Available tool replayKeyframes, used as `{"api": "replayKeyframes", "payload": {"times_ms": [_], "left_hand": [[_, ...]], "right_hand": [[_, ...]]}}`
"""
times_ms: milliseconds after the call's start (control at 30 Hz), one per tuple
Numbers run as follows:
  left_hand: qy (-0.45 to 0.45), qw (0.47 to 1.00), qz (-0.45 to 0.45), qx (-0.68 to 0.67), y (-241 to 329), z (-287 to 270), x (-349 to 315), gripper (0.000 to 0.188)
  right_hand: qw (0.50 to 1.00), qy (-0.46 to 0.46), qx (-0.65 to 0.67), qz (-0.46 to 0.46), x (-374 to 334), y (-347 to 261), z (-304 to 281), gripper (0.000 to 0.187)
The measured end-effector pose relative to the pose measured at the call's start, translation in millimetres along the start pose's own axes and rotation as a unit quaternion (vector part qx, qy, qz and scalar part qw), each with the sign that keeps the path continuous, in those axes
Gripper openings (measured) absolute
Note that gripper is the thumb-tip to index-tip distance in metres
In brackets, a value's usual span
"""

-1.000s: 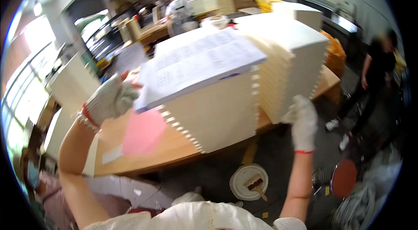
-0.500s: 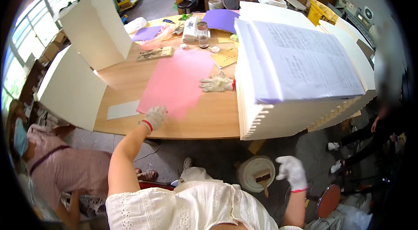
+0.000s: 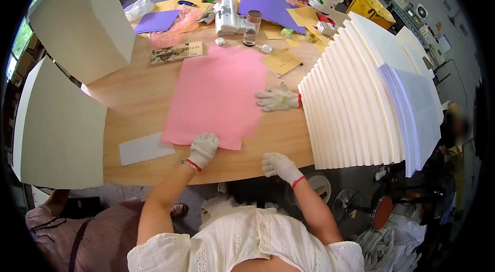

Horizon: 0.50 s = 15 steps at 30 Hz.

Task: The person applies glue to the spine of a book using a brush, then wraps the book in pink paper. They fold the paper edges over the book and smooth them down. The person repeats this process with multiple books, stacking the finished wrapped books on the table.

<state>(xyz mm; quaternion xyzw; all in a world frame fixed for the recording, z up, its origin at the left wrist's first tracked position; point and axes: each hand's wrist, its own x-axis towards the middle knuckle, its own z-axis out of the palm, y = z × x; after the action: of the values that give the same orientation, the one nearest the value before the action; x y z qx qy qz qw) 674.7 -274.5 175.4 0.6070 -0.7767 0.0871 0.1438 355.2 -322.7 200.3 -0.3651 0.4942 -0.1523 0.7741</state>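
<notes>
My left hand (image 3: pixel 204 149), in a white work glove with a red cuff, has its fingers curled on the near edge of a pink paper sheet (image 3: pixel 216 97). The sheet lies on the wooden table, its right side smeared by motion. My right hand (image 3: pixel 279 166), gloved alike, is over the table's front edge with fingers bent together; nothing shows in it. An empty white glove (image 3: pixel 278 98) lies just right of the sheet. A pale rectangular strip (image 3: pixel 146 149) lies near the sheet's lower left corner.
A tall stack of cream boards (image 3: pixel 356 102) with bluish printed sheets (image 3: pixel 415 112) stands at right. Two large pale board stacks (image 3: pixel 59 122) stand at left. Behind the sheet are a booklet (image 3: pixel 177 52), a glass jar (image 3: pixel 252 28) and purple sheets (image 3: pixel 270 9). A person (image 3: pixel 93 236) sits at lower left.
My right hand has come from over the floor bucket to the table's front edge. My left hand has moved right along the pink sheet's near edge. The view has shifted.
</notes>
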Motion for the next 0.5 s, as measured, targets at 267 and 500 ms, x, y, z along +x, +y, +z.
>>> {"api": "replayKeyframes", "payload": {"times_ms": [267,500], "left_hand": [[0.038,0.991,0.010,-0.125,50.5,-11.4,-18.0,0.004],[0.009,0.988,-0.097,-0.116,35.0,-48.2,-88.1,0.015]], "right_hand": [[0.999,-0.037,-0.011,-0.012,65.5,-27.1,34.4,0.041],[0.934,0.065,-0.343,-0.083,52.2,8.1,-14.0,0.039]]}}
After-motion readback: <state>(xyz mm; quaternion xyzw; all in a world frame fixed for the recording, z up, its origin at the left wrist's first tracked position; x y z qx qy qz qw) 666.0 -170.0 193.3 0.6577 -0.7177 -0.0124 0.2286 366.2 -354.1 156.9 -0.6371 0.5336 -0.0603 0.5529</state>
